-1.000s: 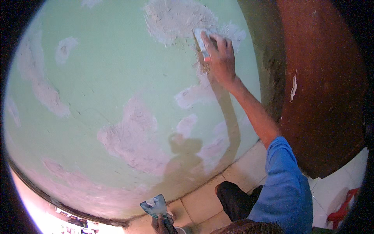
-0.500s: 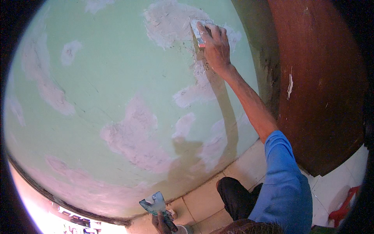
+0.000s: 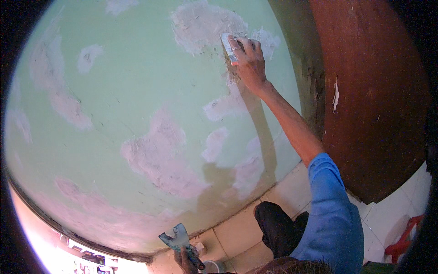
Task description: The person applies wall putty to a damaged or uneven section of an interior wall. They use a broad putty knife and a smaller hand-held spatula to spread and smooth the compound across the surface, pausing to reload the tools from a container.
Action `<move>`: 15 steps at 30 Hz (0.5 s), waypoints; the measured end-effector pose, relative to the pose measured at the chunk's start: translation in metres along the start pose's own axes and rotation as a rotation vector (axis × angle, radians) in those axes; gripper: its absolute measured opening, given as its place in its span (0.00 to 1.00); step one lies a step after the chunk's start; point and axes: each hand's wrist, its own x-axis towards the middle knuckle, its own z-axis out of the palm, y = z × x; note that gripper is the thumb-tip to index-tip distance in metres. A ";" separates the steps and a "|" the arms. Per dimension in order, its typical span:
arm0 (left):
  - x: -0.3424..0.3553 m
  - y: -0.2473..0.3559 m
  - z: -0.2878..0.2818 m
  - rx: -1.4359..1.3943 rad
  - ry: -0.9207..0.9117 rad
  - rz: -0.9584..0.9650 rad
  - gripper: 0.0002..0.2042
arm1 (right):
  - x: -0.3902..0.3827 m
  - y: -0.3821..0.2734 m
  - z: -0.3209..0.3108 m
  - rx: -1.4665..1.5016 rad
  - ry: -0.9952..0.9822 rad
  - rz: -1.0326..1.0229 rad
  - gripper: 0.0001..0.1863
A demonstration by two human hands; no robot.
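Note:
My right hand (image 3: pixel 251 66) reaches up and grips a flat putty scraper (image 3: pixel 226 44), its blade against the green wall (image 3: pixel 114 91). The scraper is at the lower edge of a large whitish filler patch (image 3: pixel 200 27), just above a rough, crumbly strip of wall. Low in the view, my left hand (image 3: pixel 185 260) is closed around the dark handle of a putty knife (image 3: pixel 181 235). Its blade points up and is partly coated in pale and dark smears. A bucket (image 3: pixel 214 266) on the floor beside that hand is partly hidden at the lower edge.
More filler patches (image 3: pixel 159 150) dot the wall. A brown door-like panel (image 3: pixel 365 91) stands at the right, with a red plastic object (image 3: pixel 406 242) on the tiles (image 3: pixel 237 237) below it. Bright light and shelved items (image 3: pixel 91 262) show at lower left.
My right hand and its scraper have slid a little down the wall. My left hand has shifted slightly left, and its putty knife has turned a little. The view has moved slightly.

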 end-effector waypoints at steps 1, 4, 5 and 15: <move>-0.002 0.002 0.003 0.007 0.008 0.030 0.12 | -0.001 0.000 -0.001 -0.001 0.000 0.003 0.42; -0.003 0.011 0.014 0.005 0.067 -0.056 0.11 | -0.012 -0.001 -0.007 -0.022 -0.022 0.015 0.42; -0.004 0.011 0.012 0.012 0.054 -0.069 0.11 | -0.017 -0.002 -0.008 -0.039 -0.041 0.023 0.42; 0.005 -0.008 -0.004 0.009 0.063 -0.054 0.11 | 0.001 0.025 0.010 -0.042 0.025 0.066 0.37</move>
